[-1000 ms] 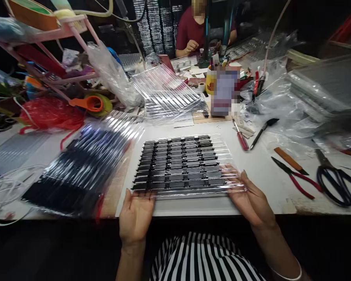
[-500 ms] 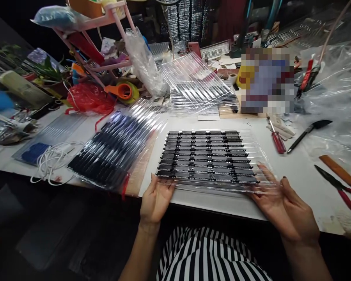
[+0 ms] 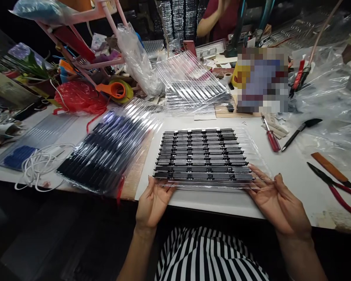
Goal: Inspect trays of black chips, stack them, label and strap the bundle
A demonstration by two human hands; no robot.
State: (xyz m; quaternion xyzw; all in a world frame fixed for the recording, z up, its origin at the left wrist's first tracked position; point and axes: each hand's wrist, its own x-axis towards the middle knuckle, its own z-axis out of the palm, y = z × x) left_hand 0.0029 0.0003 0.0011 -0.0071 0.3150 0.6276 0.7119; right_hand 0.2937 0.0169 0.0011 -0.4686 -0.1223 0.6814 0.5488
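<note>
Clear tray (image 3: pixel 253 146) at the bench (image 3: pixel 292 171), near corners gripped by left hand (image 3: pixel 152 203) and right hand (image 3: pixel 280 207); black parts (image 3: pixel 187 170) are laid in rows, stopping short of its right end; remaining work cannot be determined.

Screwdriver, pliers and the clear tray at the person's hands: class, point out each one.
Screwdriver (image 3: pixel 273 141): head view, on its red handle.
Pliers (image 3: pixel 324 178): head view, on the dark metal near the pivot.
Clear tray (image 3: pixel 250 146): head view, on its bare right side.
</note>
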